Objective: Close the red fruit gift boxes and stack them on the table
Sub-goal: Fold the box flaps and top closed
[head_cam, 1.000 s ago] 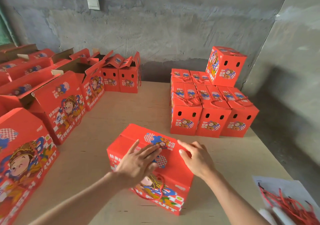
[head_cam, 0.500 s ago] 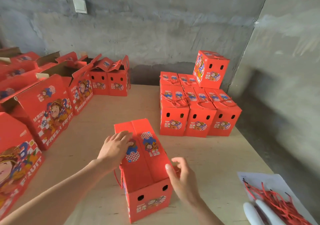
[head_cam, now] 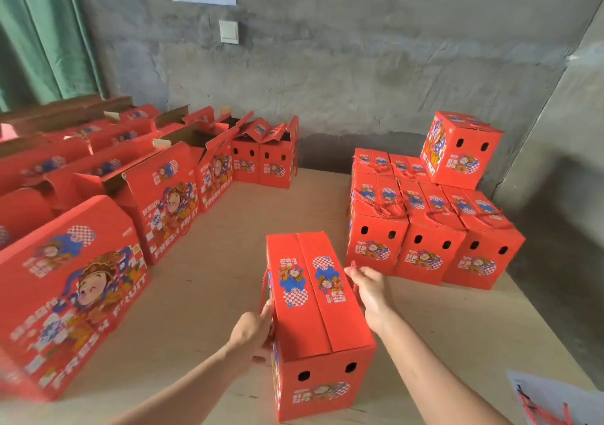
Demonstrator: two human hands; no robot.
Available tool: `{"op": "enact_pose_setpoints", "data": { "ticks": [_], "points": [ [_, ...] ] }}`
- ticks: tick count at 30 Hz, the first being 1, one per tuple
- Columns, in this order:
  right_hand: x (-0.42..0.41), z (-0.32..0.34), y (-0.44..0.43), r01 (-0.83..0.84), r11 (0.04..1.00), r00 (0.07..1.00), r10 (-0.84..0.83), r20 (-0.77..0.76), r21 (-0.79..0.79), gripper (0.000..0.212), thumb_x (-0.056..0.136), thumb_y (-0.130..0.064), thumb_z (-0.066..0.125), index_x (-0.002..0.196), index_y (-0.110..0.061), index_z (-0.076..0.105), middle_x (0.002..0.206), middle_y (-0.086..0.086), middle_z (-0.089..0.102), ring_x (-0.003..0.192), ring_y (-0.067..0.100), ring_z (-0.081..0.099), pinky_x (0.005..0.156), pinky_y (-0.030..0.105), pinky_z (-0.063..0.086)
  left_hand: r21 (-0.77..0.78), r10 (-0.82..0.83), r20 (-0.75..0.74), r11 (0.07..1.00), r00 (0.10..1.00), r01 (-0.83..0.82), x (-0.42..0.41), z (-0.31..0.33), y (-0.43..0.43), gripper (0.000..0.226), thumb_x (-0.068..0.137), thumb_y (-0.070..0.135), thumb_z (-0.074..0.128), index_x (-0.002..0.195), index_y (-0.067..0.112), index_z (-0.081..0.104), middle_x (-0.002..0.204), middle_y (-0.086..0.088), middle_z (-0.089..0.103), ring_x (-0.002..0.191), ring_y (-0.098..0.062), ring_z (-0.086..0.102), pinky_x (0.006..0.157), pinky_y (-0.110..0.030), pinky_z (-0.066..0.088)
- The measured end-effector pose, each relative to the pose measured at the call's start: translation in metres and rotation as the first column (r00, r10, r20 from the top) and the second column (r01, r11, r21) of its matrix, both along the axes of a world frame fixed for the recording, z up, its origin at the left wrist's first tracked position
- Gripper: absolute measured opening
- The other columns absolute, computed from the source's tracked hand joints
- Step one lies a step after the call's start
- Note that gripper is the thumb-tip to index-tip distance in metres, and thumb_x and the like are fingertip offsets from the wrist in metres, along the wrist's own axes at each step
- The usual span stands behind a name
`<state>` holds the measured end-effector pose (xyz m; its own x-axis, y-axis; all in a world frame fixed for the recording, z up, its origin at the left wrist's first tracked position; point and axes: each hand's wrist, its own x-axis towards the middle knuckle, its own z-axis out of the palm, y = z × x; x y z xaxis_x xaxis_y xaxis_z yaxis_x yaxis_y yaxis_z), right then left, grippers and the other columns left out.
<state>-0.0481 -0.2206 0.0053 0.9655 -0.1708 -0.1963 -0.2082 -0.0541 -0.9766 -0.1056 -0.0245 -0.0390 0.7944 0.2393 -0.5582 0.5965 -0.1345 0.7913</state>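
Closed red gift box (head_cam: 318,313) upright on bench (head_cam: 209,294), front-centre, a hand each side.
L hand (head_cam: 253,333) against box's left side, thumb up along edge, fingers curled; can't tell if holding anything. R hand (head_cam: 369,289) at right top edge, fingertips pinching red cord (head_cam: 353,264). Stack of closed boxes (head_cam: 431,238) just behind-right; open boxes (head_cam: 157,196) along left.

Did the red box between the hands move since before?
Yes. The red cardboard gift box has turned: a second ago it sat crooked to the stack of closed red boxes, now it lines up with them, holed end toward us.
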Motion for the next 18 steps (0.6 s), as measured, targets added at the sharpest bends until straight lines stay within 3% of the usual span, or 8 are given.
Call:
{"op": "enact_pose_setpoints", "data": {
  "ticks": [1,3,5,7,11,15,18],
  "points": [
    [0.001,0.010,0.003,-0.004,1.000,0.999,0.004,0.042,0.004,0.015,0.094,-0.007,0.053,0.084,-0.004,0.064,0.101,0.021,0.067,0.095,0.029,0.061,0.083,0.036,0.046,-0.169,0.105,-0.055,0.979,0.993,-0.112,0.001,-0.002,-0.003,0.044,0.093,0.044,0.050,0.070,0.008,0.055,0.068,-0.008,0.061,0.055,-0.022,0.058,0.056,-0.027,0.048],
    [0.002,0.031,0.010,-0.074,0.997,0.986,0.072,0.153,0.005,0.020,0.097,-0.005,0.046,0.084,-0.007,0.062,0.095,0.017,0.070,0.083,0.022,0.065,0.080,0.033,0.047,-0.429,0.269,-0.170,0.846,0.948,-0.317,0.005,-0.002,-0.009,0.022,0.090,0.015,0.058,0.072,0.005,0.054,0.071,-0.012,0.058,0.058,-0.024,0.054,0.063,-0.031,0.048],
    [0.000,0.057,0.016,-0.175,0.985,0.942,0.170,0.288,-0.008,0.023,0.098,-0.002,0.043,0.085,-0.008,0.061,0.076,0.009,0.071,0.067,0.015,0.068,0.069,0.027,0.051,-0.460,0.419,-0.164,0.768,0.893,-0.445,0.011,-0.001,-0.010,0.015,0.084,-0.011,0.053,0.070,-0.004,0.053,0.066,-0.014,0.053,0.055,-0.023,0.047,0.059,-0.030,0.043],
    [-0.002,0.079,0.021,-0.252,0.966,0.889,0.251,0.382,-0.049,0.024,0.097,0.000,0.042,0.084,-0.005,0.062,0.064,0.002,0.070,0.058,0.013,0.066,0.059,0.021,0.052,-0.465,0.501,-0.116,0.736,0.858,-0.493,0.016,0.008,-0.008,0.022,0.078,-0.022,0.046,0.063,-0.005,0.049,0.054,-0.012,0.048,0.047,-0.023,0.045,0.049,-0.027,0.037],
    [-0.013,0.091,0.025,-0.362,0.925,0.849,0.379,0.368,-0.118,0.024,0.098,0.000,0.040,0.085,-0.002,0.060,0.067,0.007,0.068,0.059,0.015,0.064,0.063,0.022,0.054,-0.696,0.496,-0.085,0.591,0.864,-0.407,0.031,0.037,0.005,0.025,0.089,-0.014,0.029,0.073,0.002,0.041,0.045,-0.011,0.052,0.032,-0.019,0.054,0.033,-0.020,0.044],
    [-0.017,0.087,0.033,-0.469,0.880,0.856,0.473,0.207,-0.072,0.020,0.097,-0.001,0.042,0.088,-0.005,0.059,0.090,0.014,0.069,0.073,0.020,0.065,0.068,0.022,0.051,-0.829,0.527,0.032,0.489,0.849,-0.272,0.051,0.094,-0.001,0.024,0.091,-0.018,0.028,0.080,-0.001,0.042,0.078,-0.013,0.046,0.074,-0.019,0.056,0.041,-0.018,0.047],
    [-0.017,0.085,0.049,-0.526,0.849,0.847,0.529,0.053,-0.050,0.008,0.095,-0.006,0.050,0.098,-0.007,0.057,0.108,0.022,0.066,0.074,0.019,0.064,0.073,0.024,0.051,-0.835,0.483,0.194,0.538,0.854,-0.114,0.051,0.139,-0.018,0.028,0.088,-0.021,0.034,0.099,-0.001,0.050,0.087,-0.014,0.048,0.075,-0.017,0.052,0.044,-0.014,0.048]
  ]
}}
